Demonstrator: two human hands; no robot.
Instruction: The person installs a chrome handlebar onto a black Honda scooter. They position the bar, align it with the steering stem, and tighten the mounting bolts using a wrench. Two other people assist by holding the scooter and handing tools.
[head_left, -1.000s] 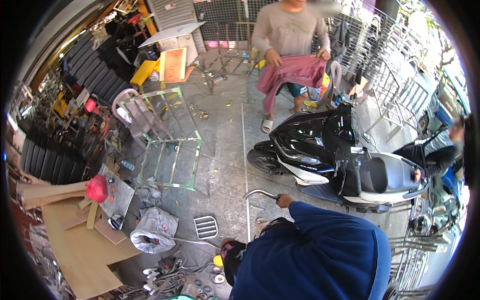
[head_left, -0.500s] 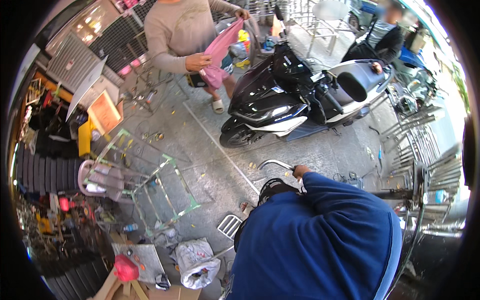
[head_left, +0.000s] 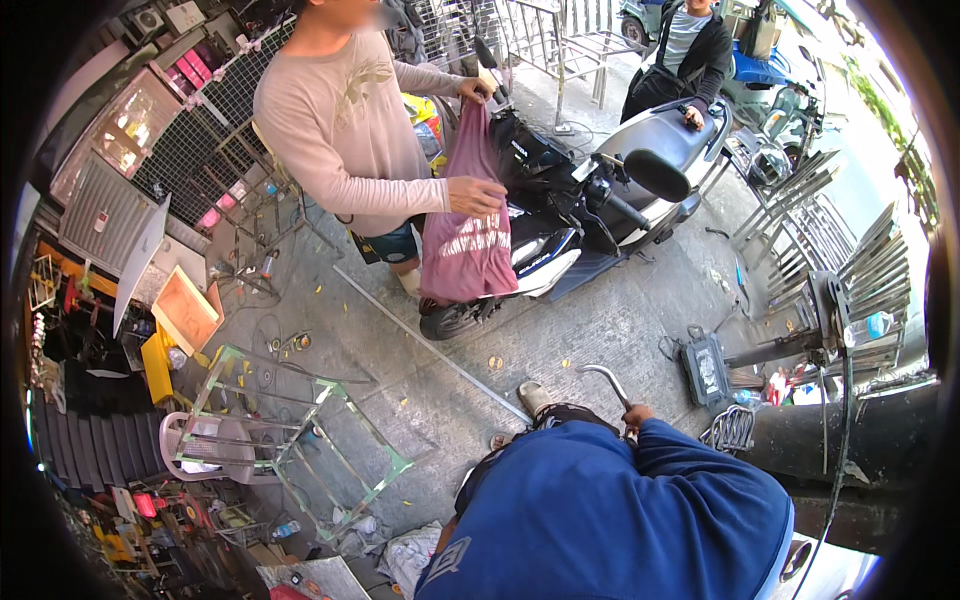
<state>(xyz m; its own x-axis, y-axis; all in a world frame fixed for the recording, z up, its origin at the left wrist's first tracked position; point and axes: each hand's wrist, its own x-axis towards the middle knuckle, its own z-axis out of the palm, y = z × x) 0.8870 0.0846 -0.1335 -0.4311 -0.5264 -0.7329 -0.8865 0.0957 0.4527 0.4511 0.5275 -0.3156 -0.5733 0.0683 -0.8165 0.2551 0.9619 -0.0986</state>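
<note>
My right hand point(head_left: 637, 416) is closed round the dark end of a curved metal bar point(head_left: 606, 378), whose pale, hooked end points away to the left above the concrete floor. My right arm, in a blue sleeve point(head_left: 700, 465), reaches forward low beside my legs. The left hand does not show; my blue-clad torso covers the lower middle. Past the bar stands a black and white scooter point(head_left: 560, 250). In front of it another person point(head_left: 350, 150) in a beige long-sleeved shirt holds up a dull red cloth point(head_left: 468, 240) with both hands.
A second person point(head_left: 690, 60) rests a hand on the scooter's seat. On the left are a green metal frame point(head_left: 330, 385) and a plastic chair point(head_left: 175, 445). A dark case point(head_left: 704, 370) and a post-mounted metal tool point(head_left: 825, 300) stand at right, near leaning metal railings point(head_left: 850, 240).
The view has shifted, with my right hand still on the bar. The person in beige has lowered and spread the cloth before the scooter's front.
</note>
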